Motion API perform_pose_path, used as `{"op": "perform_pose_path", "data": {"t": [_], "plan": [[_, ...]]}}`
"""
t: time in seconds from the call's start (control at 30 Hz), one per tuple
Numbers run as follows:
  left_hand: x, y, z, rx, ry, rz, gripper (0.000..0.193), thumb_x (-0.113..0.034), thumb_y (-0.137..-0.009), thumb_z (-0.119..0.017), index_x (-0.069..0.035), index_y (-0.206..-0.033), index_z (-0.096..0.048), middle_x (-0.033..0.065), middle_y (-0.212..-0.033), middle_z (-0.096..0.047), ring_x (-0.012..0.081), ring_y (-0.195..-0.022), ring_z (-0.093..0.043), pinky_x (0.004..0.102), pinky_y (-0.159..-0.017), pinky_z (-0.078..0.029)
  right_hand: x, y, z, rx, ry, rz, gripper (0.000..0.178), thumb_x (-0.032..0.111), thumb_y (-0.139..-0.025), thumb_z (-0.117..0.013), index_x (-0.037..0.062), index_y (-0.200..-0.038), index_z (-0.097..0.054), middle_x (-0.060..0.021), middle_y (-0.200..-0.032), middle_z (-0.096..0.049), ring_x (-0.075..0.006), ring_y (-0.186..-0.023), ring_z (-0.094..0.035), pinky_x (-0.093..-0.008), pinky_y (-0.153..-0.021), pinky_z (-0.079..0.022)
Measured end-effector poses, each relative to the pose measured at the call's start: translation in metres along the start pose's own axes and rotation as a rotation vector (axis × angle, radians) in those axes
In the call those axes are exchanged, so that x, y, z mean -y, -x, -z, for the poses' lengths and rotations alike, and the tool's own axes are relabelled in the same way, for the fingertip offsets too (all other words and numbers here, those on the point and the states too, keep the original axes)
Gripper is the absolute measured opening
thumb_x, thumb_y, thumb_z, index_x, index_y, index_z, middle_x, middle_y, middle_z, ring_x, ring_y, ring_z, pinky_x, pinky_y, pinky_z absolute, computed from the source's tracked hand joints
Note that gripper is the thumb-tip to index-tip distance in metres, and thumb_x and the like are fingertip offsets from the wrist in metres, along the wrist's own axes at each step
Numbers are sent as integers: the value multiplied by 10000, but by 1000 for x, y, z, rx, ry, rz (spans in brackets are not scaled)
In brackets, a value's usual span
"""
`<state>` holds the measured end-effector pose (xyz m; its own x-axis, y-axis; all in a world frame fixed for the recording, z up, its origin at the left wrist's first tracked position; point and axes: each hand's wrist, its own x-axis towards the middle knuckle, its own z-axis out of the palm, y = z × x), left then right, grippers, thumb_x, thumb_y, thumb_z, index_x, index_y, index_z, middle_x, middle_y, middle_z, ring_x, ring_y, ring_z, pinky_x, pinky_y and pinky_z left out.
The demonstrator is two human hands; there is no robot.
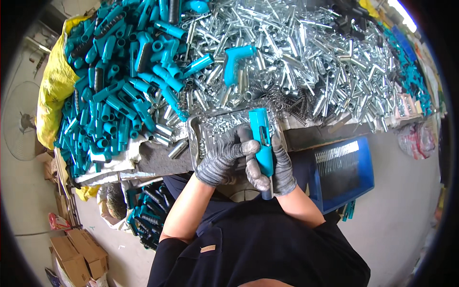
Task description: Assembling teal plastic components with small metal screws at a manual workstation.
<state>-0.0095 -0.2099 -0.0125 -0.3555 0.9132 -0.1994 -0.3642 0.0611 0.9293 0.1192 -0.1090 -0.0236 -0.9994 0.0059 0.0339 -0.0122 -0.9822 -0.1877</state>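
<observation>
A teal plastic tool body (260, 125) with a slot in its side stands roughly upright between my hands, close to the table's front edge. My right hand (282, 173), in a grey glove, is wrapped round its lower part. From the left side my gloved left hand (224, 152) grips it, thumb and fingertips at its middle. A dark cylindrical end shows below the right hand's fingers. Behind the hands lies a metal tray (193, 136) of small shiny parts, partly hidden by the left glove. Beyond it, a teal pistol-shaped body (234, 60) rests on the metal parts.
Many teal bodies (126, 103) are heaped at the left, beside a yellow sack (52, 95). Metal tubes and rods (296, 52) cover the middle and right, with dark springs (296, 103) in front. A blue crate (368, 167) stands low right; cardboard boxes (79, 253) lie low left.
</observation>
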Motion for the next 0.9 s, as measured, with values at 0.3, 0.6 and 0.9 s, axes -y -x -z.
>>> {"op": "perform_pose_path", "data": {"t": [0.3, 0.6, 0.9], "plan": [[12, 1, -48, 181, -349, 169, 464, -431, -968, -532, -5, -1151, -549, 72, -900, -598, 148, -852, -549, 318, -776, -459, 26, 6, -10, -562, 827, 614, 556, 524, -902, -580, -2, -1082, -596, -78, -837, -656, -124, -682, -624, -230, -623, -521], [-3, -34, -93, 344, 193, 491, 582, -711, -886, -415, -134, -830, -469, -29, -635, -428, 72, -489, -397, 202, -440, -280, 66, 24, 3, -548, 209, 749, 489, 429, -936, -565, -12, -1146, -543, -124, -899, -650, -204, -750, -629, -311, -692, -536], [-143, -216, -58, -287, -1741, -594, 454, -481, -958, -483, -140, -1249, -557, 209, -1151, -593, 363, -1037, -612, 442, -813, -515, 93, 50, 71, -521, 363, 625, 562, 549, -848, -637, 48, -1078, -527, -107, -762, -629, -133, -501, -591, -230, -412, -471]]}}
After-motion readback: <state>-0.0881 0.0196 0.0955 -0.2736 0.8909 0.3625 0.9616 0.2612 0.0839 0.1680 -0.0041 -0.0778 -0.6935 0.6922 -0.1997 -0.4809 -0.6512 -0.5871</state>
